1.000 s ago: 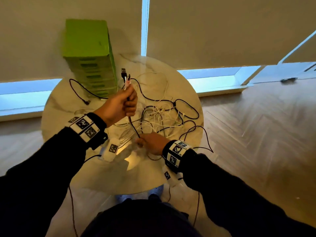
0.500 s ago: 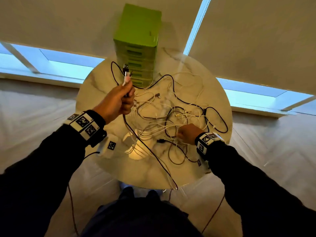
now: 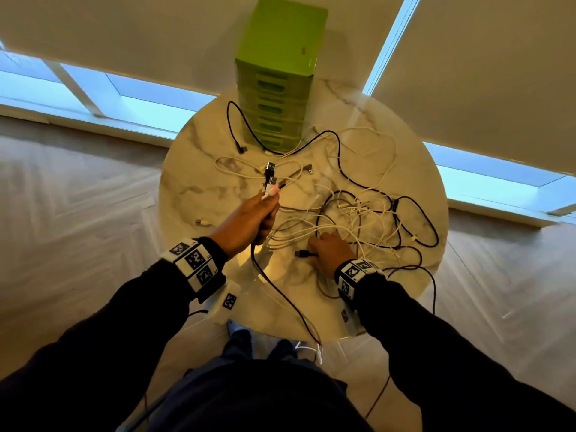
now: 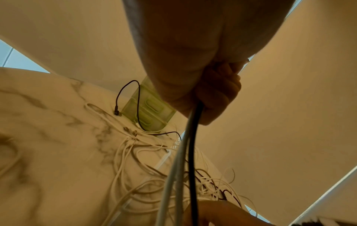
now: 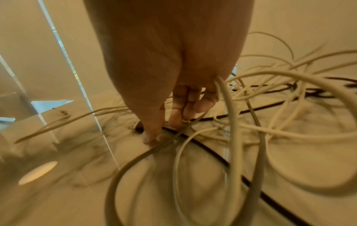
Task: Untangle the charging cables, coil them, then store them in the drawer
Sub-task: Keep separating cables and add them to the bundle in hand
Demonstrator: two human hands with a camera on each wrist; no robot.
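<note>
Fingers of the left hand (image 3: 249, 221) are curled into a fist round a black cable (image 3: 282, 296) and pale cables, held raised above the table; plug ends, one a black USB plug (image 3: 270, 168), stand up out of the fist. In the left wrist view the round black cord and two smooth pale ones drop straight from the closed fist. No brand or readable lettering shows anywhere; the only markings are black-and-white square tags on the wristbands (image 3: 194, 262).

Centre: round table (image 3: 187, 188) with a glossy marble-patterned top, veined grey. At its far edge stands a green plastic drawer unit (image 3: 276, 88), boxy, with slotted oval pulls, all drawers closed.

Right of centre: a loose tangle of thin white and black charging cables (image 3: 367, 219) lies on the tabletop. The right hand (image 3: 331, 249) rests low in the tangle, thumb and forefinger pinching a black cord (image 5: 212, 154) against the surface, other fingers close together.
</note>
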